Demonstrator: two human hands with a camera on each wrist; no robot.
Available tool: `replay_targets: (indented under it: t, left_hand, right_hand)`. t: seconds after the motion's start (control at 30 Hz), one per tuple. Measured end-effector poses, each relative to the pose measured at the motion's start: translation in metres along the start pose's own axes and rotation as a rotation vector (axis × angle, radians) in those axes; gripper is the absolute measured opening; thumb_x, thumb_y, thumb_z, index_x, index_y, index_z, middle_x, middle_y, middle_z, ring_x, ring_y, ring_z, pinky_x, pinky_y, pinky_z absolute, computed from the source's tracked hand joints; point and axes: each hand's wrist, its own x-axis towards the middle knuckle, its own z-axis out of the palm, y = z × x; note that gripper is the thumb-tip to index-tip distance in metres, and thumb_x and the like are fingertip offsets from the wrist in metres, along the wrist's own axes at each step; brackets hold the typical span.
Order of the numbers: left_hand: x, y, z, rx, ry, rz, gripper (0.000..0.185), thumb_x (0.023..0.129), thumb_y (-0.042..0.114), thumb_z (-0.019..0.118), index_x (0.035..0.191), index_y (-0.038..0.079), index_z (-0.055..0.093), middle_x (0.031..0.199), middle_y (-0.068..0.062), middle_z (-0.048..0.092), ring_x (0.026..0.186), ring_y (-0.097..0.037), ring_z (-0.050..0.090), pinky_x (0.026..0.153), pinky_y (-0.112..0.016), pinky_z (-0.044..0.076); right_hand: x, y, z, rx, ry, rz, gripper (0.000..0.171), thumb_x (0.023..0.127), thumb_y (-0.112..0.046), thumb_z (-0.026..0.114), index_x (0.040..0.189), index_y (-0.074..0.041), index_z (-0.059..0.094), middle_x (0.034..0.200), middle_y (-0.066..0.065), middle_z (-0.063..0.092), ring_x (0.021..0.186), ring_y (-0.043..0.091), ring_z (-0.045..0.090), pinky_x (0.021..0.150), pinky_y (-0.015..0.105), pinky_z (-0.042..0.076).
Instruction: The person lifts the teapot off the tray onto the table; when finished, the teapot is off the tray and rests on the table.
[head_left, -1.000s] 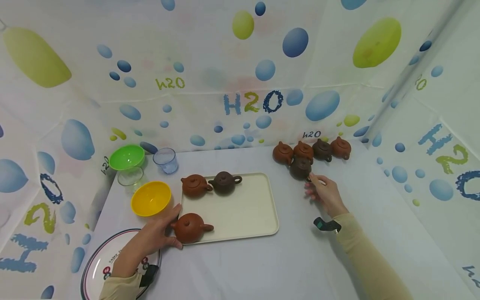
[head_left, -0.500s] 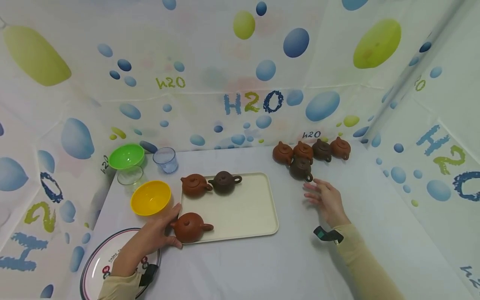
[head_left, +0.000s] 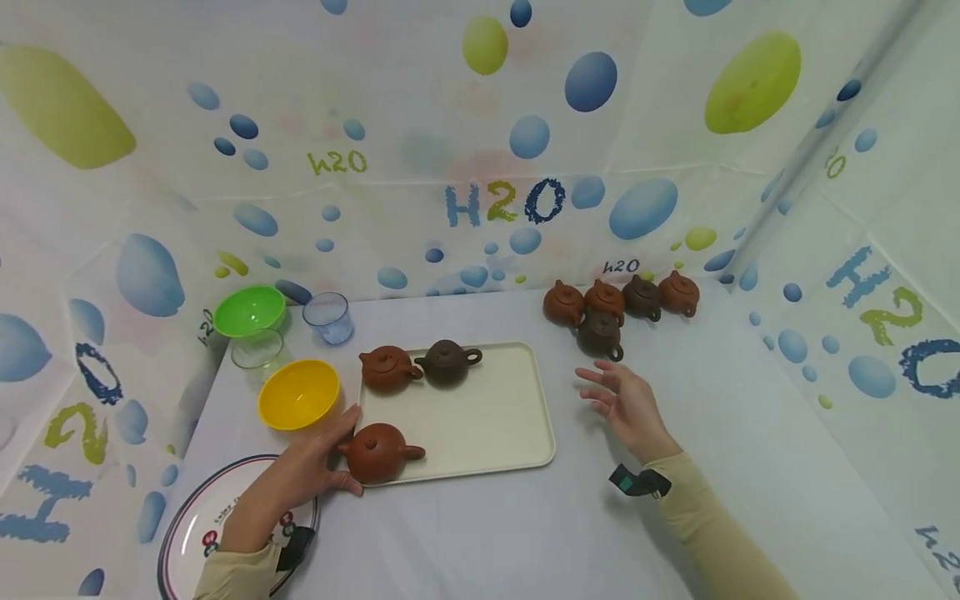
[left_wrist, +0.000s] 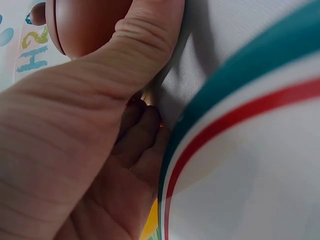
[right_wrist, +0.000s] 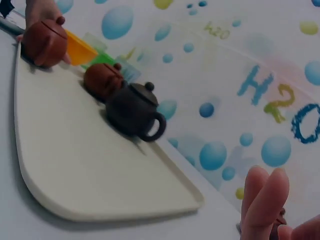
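Observation:
My left hand (head_left: 336, 455) grips a reddish-brown teapot (head_left: 382, 452) standing at the front left corner of a cream tray (head_left: 487, 425); thumb behind it, fingers in front. The left wrist view shows my thumb (left_wrist: 145, 35) pressed against that teapot (left_wrist: 85, 25). At the tray's back stand another reddish teapot (head_left: 386, 369) and a dark brown one (head_left: 447, 362). My right hand (head_left: 607, 392) hovers with fingers spread, holding nothing, between the tray and a dark teapot (head_left: 600, 333). The right wrist view shows its fingers (right_wrist: 265, 200) beyond the tray (right_wrist: 75, 170).
Several more teapots (head_left: 622, 297) line the back right by the curtain wall. Left of the tray are a yellow bowl (head_left: 298, 393), a green bowl (head_left: 250, 310), a clear glass (head_left: 257, 350) and a bluish cup (head_left: 328, 317). A striped plate (head_left: 197, 527) lies under my left wrist.
My right hand has let go of the dark teapot at the back right and drawn back leftward, fingers spreading. The left hand and its teapot have stayed put.

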Motion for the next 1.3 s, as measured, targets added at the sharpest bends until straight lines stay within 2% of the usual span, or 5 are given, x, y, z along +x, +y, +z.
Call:
replay_targets:
  t: [0.13,0.4,0.73,1.03,1.3]
  left_hand:
    - [-0.001,0.000,0.000,0.006,0.018,0.025,0.118,0.066,0.033,0.101,0.161,-0.004,0.042,0.156,-0.025,0.058,0.133,-0.042,0.066,0.115,-0.062,0.050]
    - [0.000,0.000,0.000,0.014,0.022,0.026,0.118,0.066,0.033,0.101,0.161,-0.003,0.042,0.156,-0.024,0.058,0.134,-0.041,0.066,0.115,-0.060,0.051]
    - [0.000,-0.002,0.001,0.014,0.047,0.043,0.117,0.064,0.032,0.102,0.160,-0.003,0.044,0.159,-0.025,0.055,0.137,-0.043,0.063,0.115,-0.060,0.050]
    - [0.000,-0.002,0.003,0.005,0.034,0.029,0.117,0.066,0.033,0.101,0.161,-0.002,0.043,0.160,-0.024,0.054,0.138,-0.042,0.063,0.116,-0.060,0.049]
    - [-0.001,-0.002,0.002,0.005,0.039,0.030,0.116,0.067,0.032,0.101,0.161,-0.002,0.043,0.158,-0.023,0.057,0.138,-0.041,0.063,0.116,-0.059,0.050]
  right_hand:
    - [0.006,0.004,0.018,-0.054,-0.052,0.003,0.051,0.117,-0.033,0.039,0.163,-0.011,0.037,0.152,0.009,0.065,0.095,0.013,0.075,0.067,0.013,0.057]
    - [0.027,0.006,0.062,-0.108,-0.203,0.016,0.047,0.113,-0.019,0.047,0.158,-0.008,0.045,0.138,0.008,0.073,0.093,0.011,0.077,0.058,0.013,0.050]
    - [0.045,0.014,0.113,-0.288,-0.355,0.058,0.046,0.114,-0.029,0.051,0.157,-0.013,0.047,0.121,0.010,0.071,0.085,0.014,0.077,0.059,0.017,0.052]
    - [0.050,0.021,0.143,-0.483,-0.359,-0.031,0.047,0.113,-0.034,0.054,0.155,-0.013,0.051,0.137,0.020,0.067,0.087,0.016,0.079,0.060,0.019,0.058]
    - [0.056,0.030,0.155,-0.513,-0.341,-0.084,0.028,0.112,-0.030,0.058,0.123,-0.005,0.062,0.106,0.013,0.071,0.077,0.016,0.079,0.055,0.022,0.060]
